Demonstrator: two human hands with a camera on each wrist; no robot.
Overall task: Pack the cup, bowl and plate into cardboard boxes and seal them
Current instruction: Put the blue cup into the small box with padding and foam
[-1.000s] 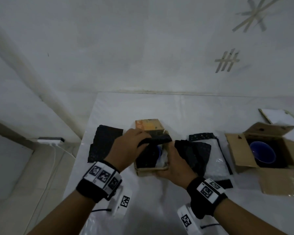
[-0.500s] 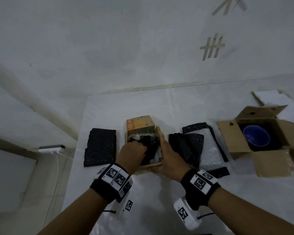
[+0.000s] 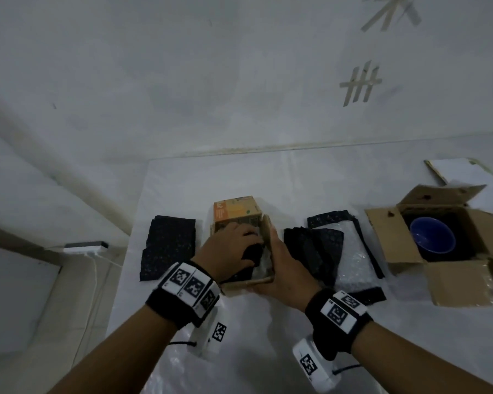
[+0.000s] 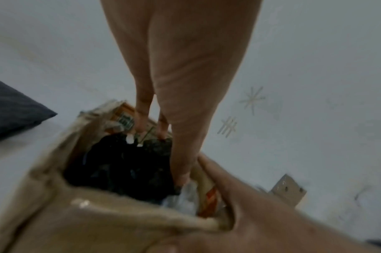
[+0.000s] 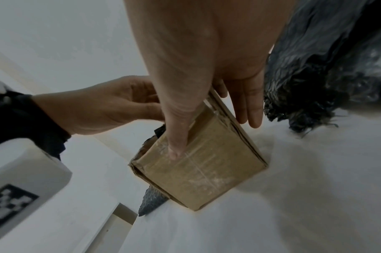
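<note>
White plastic sheeting covers the tabletop (image 3: 268,351) at the bottom of the head view, w/ two forearms in black wristbands reaching up from the lower edge. Centre frame, a small cardboard box (image 3: 248,281) stands open. The right hand (image 3: 282,268) clamps its near right corner: thumb pressed on the taped front face in the right wrist view, fingers flat along the right side. The left hand (image 3: 231,251) reaches inside from the left, fingers straight, pushing black padding (image 4: 124,164) down into the box; clear wrap shows at the box's right inner corner. Whether the cup sits under the padding can't be told. Just left of the box lies a flat dark foam sheet (image 3: 168,248). Just right of it, crumpled dark foam (image 3: 313,251) rests on bubble wrap (image 3: 356,268). At the right edge of the frame, well apart, a larger cardboard box (image 3: 450,285) sits w/ flaps open & a blue bowl (image 3: 431,238) inside. Behind it, upper right, a white flat board (image 3: 461,172). Tape marks (image 3: 360,83) on the wall at top right.
</note>
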